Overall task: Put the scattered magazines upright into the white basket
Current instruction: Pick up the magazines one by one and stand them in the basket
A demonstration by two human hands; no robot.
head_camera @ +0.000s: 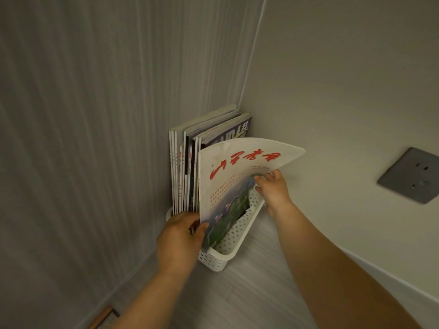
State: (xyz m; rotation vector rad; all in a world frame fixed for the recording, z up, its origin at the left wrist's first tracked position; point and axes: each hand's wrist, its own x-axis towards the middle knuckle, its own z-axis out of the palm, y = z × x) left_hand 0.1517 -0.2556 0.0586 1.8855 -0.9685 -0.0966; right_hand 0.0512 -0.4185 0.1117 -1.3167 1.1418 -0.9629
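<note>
A white perforated basket [234, 238] stands on the floor in the room's corner. Several magazines [187, 167] stand upright in it against the left wall. In front of them a white magazine with red lettering [237, 167] stands in the basket, its upper part bent over to the right. My left hand [178, 238] grips its lower left edge, thumb on the cover. My right hand [273, 188] pinches its right edge just above the basket's rim. The magazine's lower end is hidden inside the basket.
A striped grey wall [83, 138] runs on the left and a plain white wall [344, 91] on the right. A grey wall socket [411, 176] sits on the white wall. Part of another magazine [104, 319] lies on the floor at the bottom left.
</note>
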